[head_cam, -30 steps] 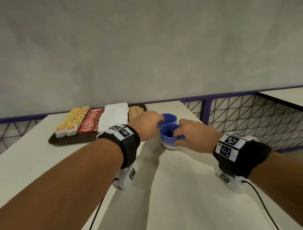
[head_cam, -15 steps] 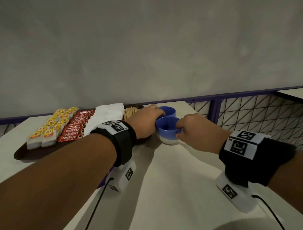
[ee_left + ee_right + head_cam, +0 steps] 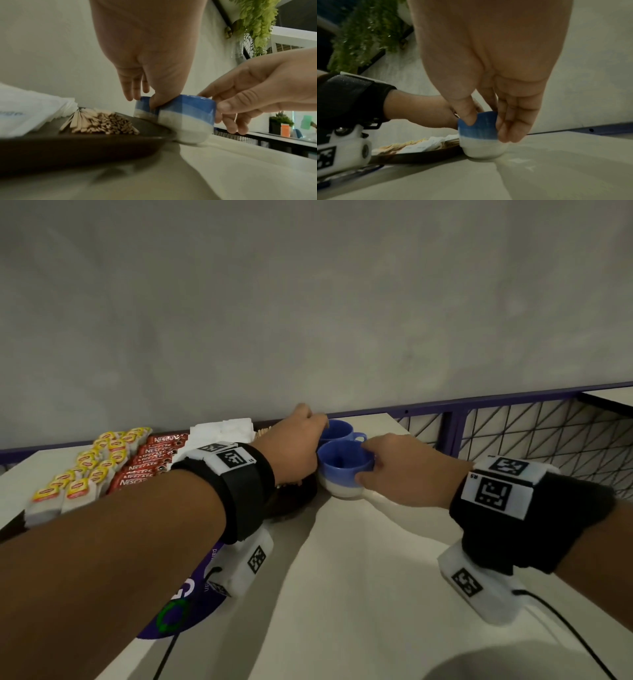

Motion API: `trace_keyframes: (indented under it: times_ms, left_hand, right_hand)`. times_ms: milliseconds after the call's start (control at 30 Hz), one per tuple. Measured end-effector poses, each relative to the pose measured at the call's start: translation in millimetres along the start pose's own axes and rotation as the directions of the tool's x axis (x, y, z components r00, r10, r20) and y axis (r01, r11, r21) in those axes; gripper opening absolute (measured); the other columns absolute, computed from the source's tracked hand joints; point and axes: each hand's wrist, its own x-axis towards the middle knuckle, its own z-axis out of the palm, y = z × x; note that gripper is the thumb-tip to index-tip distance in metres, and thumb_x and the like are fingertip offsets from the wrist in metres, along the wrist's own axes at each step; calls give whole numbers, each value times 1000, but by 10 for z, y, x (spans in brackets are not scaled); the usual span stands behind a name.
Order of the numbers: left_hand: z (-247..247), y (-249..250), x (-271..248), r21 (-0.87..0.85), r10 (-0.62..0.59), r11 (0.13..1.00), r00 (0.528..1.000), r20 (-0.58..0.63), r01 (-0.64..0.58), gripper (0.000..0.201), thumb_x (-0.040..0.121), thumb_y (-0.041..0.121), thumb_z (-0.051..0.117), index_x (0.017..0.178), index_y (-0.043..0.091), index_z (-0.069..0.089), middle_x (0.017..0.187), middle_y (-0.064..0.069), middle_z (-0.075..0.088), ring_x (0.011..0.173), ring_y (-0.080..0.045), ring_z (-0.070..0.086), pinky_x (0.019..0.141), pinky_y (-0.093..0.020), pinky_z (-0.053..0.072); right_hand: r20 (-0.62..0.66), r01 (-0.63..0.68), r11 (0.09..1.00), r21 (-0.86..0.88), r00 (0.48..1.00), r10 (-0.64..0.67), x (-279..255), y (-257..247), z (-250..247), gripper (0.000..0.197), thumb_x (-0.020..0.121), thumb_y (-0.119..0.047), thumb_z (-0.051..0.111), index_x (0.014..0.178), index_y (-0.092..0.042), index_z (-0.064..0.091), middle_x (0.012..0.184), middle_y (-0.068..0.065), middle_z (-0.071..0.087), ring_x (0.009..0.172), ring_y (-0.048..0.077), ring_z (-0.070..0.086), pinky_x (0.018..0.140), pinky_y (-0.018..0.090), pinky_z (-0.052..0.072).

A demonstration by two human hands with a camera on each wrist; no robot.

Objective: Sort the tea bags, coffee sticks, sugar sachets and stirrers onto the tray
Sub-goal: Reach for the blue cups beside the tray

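A dark tray [image 3: 291, 505] on the white table holds rows of yellow-labelled tea bags [image 3: 85, 474], red coffee sticks [image 3: 144, 463] and white sachets [image 3: 222, 429]. Wooden stirrers [image 3: 102, 121] lie in a heap at its right end. Two blue-and-white cups stand by the tray's right corner. My left hand [image 3: 317, 433] grips the far cup [image 3: 339, 431], thumb on its side. My right hand [image 3: 368, 470] pinches the near cup [image 3: 342, 470], thumb inside the rim [image 3: 469, 120]. The near cup [image 3: 187, 115] sits against the tray's rim [image 3: 85, 142].
A grey wall runs close behind the table. A purple rail with wire mesh [image 3: 513, 433] borders the table's right side. A purple round sticker [image 3: 185, 604] lies under my left forearm. Cables trail from both wrist units over the near table.
The view has swung right and closer to the table. Both hands keep their hold on the cups, which have shifted slightly toward the wall beside the tray's right end.
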Motion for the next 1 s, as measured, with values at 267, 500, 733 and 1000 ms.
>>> trace_keyframes:
  times_ms: [267, 500, 733, 1000]
  left_hand:
    - [112, 0, -70, -7, 30, 1000, 999, 23, -30, 22, 103, 14, 52, 122, 18, 63, 126, -4, 60, 113, -18, 57, 97, -26, 42]
    - [8, 40, 31, -93, 0, 996, 992, 123, 11, 39, 95, -1, 54, 129, 17, 61, 112, 2, 64, 100, -15, 57, 90, -30, 45]
    - [-15, -28, 189, -71, -56, 995, 980, 191, 71, 52, 92, 2, 59, 141, 19, 51, 128, -2, 61, 118, -21, 59, 103, -36, 47]
    - [34, -86, 245, -31, -88, 995, 982, 167, 94, 60, 93, 2, 58, 148, 18, 43, 146, -6, 53, 133, -26, 52, 115, -40, 41]
  right_hand:
    - [10, -26, 997, 71, 1000, 25, 1, 28, -29, 20, 98, -24, 59, 97, -17, 78, 87, 1, 72, 83, 18, 69, 85, 38, 58]
    - [12, -28, 1000, -13, 1000, 28, 299, 32, -62, 23, 98, -29, 59, 97, -19, 80, 84, 2, 72, 84, 19, 70, 87, 39, 58]
    - [-7, -25, 997, -75, 1000, 25, 557, 51, 62, 29, 102, -28, 53, 80, -13, 67, 73, 2, 58, 73, 18, 58, 64, 26, 39]
    - [-30, -18, 997, -76, 999, 16, 636, 25, 84, 30, 100, -25, 55, 75, -12, 64, 67, 1, 53, 65, 15, 50, 55, 20, 30]
